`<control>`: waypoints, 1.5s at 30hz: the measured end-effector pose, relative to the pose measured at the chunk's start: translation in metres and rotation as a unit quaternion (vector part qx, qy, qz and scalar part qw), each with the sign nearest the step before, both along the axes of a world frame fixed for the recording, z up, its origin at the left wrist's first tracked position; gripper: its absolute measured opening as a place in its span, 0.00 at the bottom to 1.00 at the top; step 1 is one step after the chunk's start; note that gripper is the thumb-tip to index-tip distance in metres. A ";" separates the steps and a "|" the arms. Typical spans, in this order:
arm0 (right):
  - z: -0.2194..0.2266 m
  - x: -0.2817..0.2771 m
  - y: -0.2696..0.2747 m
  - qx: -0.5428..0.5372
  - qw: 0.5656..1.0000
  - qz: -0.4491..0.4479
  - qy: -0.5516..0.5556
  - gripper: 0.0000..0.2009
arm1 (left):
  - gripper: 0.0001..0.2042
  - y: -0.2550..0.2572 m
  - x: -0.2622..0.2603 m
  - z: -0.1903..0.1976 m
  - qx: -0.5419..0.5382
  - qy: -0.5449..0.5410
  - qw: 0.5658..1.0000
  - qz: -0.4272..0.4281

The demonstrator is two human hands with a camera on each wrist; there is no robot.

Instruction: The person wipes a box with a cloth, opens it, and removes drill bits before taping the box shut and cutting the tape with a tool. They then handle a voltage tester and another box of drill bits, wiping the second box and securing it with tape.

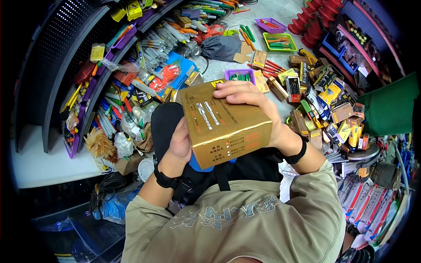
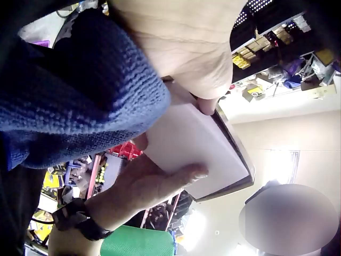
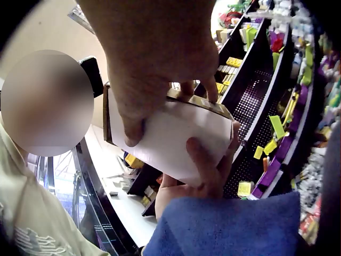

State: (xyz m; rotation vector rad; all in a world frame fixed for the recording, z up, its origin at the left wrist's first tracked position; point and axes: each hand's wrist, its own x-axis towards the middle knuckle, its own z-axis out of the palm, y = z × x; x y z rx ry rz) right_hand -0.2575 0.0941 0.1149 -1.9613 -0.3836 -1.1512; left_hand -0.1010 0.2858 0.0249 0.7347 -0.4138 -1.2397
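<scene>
A gold cardboard box (image 1: 232, 127) with drill-bit pictures and printed text is held tilted above the person's lap. The right hand (image 1: 254, 103) grips it from the far right side, fingers over the top face. At its left side the left hand (image 1: 180, 142) supports it, fingers mostly hidden behind. In the left wrist view the box's white underside (image 2: 194, 144) shows, with the right thumb pressed on it. The right wrist view shows both thumbs on that white face (image 3: 170, 133), the right hand (image 3: 160, 80) above and the left hand (image 3: 197, 181) below.
A blue cloth (image 3: 224, 226) lies near the left hand. Loose small boxes (image 1: 333, 94) pile up at the right, beside a green mesh bin (image 1: 388, 107). Purple tray (image 1: 270, 25) and green tray (image 1: 280, 42) stand on the floor ahead. Dark shelving (image 1: 57, 57) with packaged tools lines the left.
</scene>
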 end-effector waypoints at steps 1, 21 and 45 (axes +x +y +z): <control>0.000 0.000 0.000 0.000 1.000 0.000 0.000 0.32 | 0.23 0.000 0.000 0.002 0.001 0.004 1.000 -0.003; -0.069 -0.110 -0.037 0.003 0.899 -0.023 0.437 0.48 | 0.35 -0.042 -0.044 0.009 0.093 -0.218 0.969 0.067; -0.288 -0.135 -0.101 0.084 0.648 -0.284 0.702 0.47 | 0.17 -0.050 -0.043 0.010 0.358 -0.215 0.909 -0.010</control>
